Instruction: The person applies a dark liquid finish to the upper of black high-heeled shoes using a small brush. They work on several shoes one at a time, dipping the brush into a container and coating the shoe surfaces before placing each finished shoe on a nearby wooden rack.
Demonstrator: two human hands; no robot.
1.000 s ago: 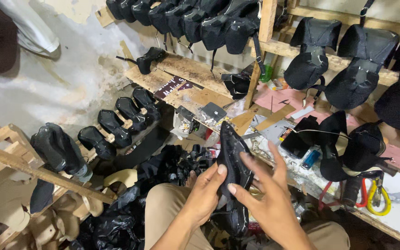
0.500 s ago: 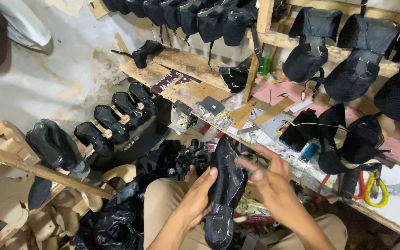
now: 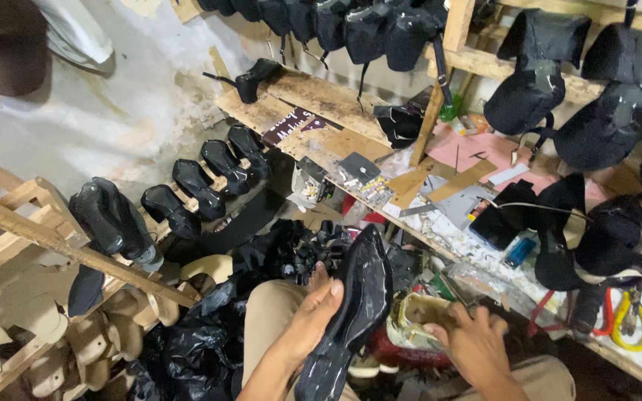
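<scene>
Left hand (image 3: 313, 315) still gripping black shoe (image 3: 351, 312), right hand (image 3: 469, 343) now off it, fingers loosely curled by a cream tin (image 3: 417, 312) below the worktop (image 3: 447, 223)

- Shoe (image 3: 354, 304): glossy black, long and narrow, pointed toe up and away, heel end low, tilted over the lap, resting against the left palm.

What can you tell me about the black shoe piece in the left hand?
The black shoe piece is long, glossy and narrow, like an upper stretched on a last, tapering to a pointed end that aims up and away. It lies tilted over the lap. The left hand grips its side; the right hand is apart from it.
</scene>
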